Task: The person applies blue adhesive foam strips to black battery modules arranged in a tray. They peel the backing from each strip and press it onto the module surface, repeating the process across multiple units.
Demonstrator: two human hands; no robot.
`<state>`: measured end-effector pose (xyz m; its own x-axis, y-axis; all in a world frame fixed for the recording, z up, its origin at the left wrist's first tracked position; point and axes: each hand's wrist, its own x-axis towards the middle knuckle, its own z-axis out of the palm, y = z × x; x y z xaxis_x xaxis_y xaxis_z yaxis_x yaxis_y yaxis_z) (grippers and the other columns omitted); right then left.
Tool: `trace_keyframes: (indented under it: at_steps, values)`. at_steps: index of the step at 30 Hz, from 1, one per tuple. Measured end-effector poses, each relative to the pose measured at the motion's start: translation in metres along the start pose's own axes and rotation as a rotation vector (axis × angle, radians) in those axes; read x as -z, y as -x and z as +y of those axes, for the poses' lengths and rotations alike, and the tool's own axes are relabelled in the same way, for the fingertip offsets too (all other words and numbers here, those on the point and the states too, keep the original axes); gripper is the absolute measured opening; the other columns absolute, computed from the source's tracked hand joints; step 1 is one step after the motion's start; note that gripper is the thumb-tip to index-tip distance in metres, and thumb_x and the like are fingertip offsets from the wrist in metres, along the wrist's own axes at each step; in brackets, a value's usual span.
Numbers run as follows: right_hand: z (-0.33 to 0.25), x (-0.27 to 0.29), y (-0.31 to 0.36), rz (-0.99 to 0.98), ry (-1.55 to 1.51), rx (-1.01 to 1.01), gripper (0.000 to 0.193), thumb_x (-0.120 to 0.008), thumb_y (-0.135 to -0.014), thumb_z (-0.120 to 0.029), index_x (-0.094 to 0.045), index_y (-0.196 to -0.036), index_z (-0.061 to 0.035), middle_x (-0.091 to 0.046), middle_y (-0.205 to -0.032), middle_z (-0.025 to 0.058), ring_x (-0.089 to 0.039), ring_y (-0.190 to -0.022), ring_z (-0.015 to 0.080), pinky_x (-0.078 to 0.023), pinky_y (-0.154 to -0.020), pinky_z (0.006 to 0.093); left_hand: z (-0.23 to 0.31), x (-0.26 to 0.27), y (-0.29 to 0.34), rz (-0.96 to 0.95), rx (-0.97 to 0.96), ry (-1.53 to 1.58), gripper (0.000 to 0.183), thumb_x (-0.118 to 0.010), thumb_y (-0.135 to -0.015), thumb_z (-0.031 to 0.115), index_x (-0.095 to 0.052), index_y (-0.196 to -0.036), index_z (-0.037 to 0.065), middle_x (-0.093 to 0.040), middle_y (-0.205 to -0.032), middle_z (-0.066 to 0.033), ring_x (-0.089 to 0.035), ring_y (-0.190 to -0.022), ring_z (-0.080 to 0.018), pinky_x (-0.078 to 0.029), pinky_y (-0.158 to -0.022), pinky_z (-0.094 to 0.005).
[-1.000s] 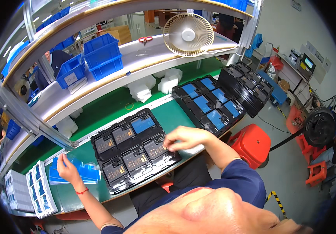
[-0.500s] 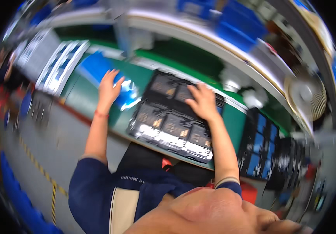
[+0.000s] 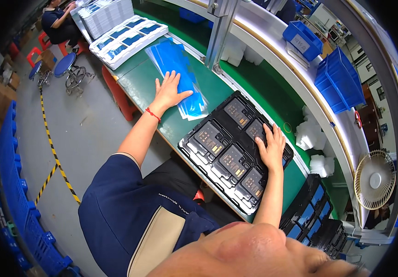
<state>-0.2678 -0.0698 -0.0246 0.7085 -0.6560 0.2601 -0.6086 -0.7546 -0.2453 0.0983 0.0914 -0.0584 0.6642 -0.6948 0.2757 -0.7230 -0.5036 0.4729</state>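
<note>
My left hand, a red cord round its wrist, lies with fingers spread on a loose stack of clear blue film sheets. In front of me a black plastic tray rests on the green bench, with several flat black batteries in its pockets. Over the tray's right part my right hand is stretched out, fingers apart, at a battery in the far row. It covers part of that row. I cannot tell whether its fingertips touch the battery.
White trays with blue pieces are stacked at the bench's far left. Black trays with blue pieces stand on the right. A shelf holds blue bins; a fan is at the right. A metal post rises behind the bench. Another person sits far left.
The whole view has turned, so the bench appears more steeply slanted, and the blur has gone. My left hand now lies lower on the blue film; my right hand remains over the tray.
</note>
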Motion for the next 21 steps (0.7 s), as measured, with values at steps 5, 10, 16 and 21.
trace_keyframes:
  at_steps: [5, 10, 16, 21]
  values:
    - [-0.001, -0.002, 0.0, 0.004, 0.015, 0.003, 0.056, -0.062, -0.084, -0.039, -0.05, -0.134, -0.016, -0.036, -0.144, 0.0201, -0.029, -0.136, 0.0363, -0.016, -0.112, 0.0509, -0.01, -0.005, -0.002, 0.108, -0.046, 0.02, 0.056, -0.071, -0.076, 0.041, -0.059, -0.12, 0.009, -0.057, -0.123, -0.0179, -0.046, -0.124, -0.034, -0.025, -0.104, -0.058]
    - [-0.004, 0.0, 0.001, 0.0, 0.001, -0.016, 0.055, -0.063, -0.084, -0.038, -0.051, -0.133, -0.0158, -0.036, -0.144, 0.0201, -0.029, -0.136, 0.0362, -0.016, -0.112, 0.0511, -0.001, 0.007, -0.004, 0.318, -0.033, 0.199, 0.027, -0.074, -0.075, 0.027, -0.069, -0.093, 0.007, -0.069, -0.09, -0.0135, -0.065, -0.088, -0.0293, -0.049, -0.08, -0.0407]
    - [-0.012, 0.006, 0.002, 0.209, -0.179, -0.042, 0.053, -0.07, -0.08, -0.031, -0.056, -0.126, -0.0079, -0.044, -0.137, 0.0206, -0.038, -0.129, 0.0371, -0.025, -0.108, 0.0472, 0.097, 0.037, -0.011, 0.386, -0.475, 0.421, 0.037, -0.079, -0.07, 0.023, -0.066, -0.1, 0.006, -0.068, -0.089, -0.0121, -0.063, -0.08, -0.0275, -0.05, -0.071, -0.0363]
    - [-0.037, 0.013, -0.004, 0.33, -0.757, -0.03, 0.048, -0.068, -0.084, -0.018, -0.052, -0.126, 0.0, -0.062, -0.112, 0.0165, -0.06, -0.104, 0.0263, -0.045, -0.093, 0.0365, 0.193, 0.021, 0.009, 0.172, -0.911, 0.387, 0.056, -0.075, -0.072, 0.02, -0.055, -0.121, 0.003, -0.061, -0.094, -0.0127, -0.055, -0.083, -0.0302, -0.045, -0.076, -0.0401]
